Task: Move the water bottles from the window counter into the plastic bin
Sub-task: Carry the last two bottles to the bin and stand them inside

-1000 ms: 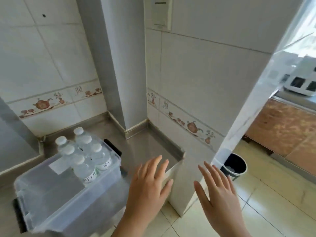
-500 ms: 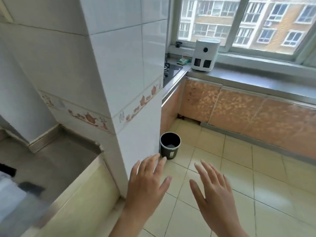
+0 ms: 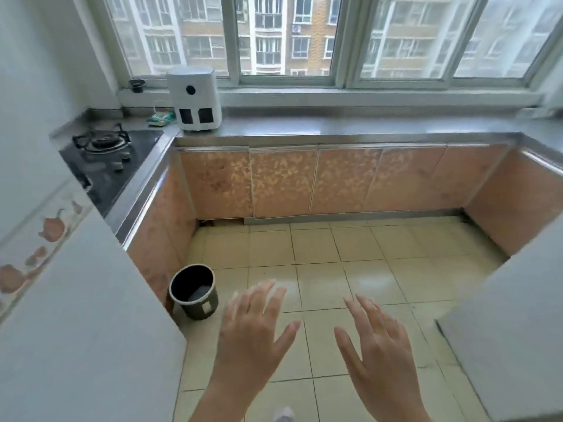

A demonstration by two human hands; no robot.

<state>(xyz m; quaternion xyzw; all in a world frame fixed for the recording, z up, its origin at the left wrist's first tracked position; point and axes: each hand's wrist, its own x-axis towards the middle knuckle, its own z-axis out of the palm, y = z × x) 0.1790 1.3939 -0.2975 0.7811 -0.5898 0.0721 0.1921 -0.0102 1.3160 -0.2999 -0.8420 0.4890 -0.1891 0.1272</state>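
Both of my hands hover low in the view over the tiled floor, fingers spread, holding nothing. My left hand (image 3: 254, 333) is near the bottom centre and my right hand (image 3: 376, 342) is just right of it. The window counter (image 3: 365, 127) runs across the far side under the window, a grey steel top. I see no water bottle on the stretch in view. The plastic bin is out of view.
A white appliance (image 3: 195, 97) stands on the counter's left end, next to a gas stove (image 3: 105, 153). A dark waste bucket (image 3: 194, 290) sits on the floor by the tiled pillar (image 3: 76, 315). A white block (image 3: 511, 330) juts in at right. Open floor (image 3: 335, 254) lies ahead.
The view has swung right, away from the plastic bin with bottles and past the pillar, onto the window counter. Both hands stay open and empty.
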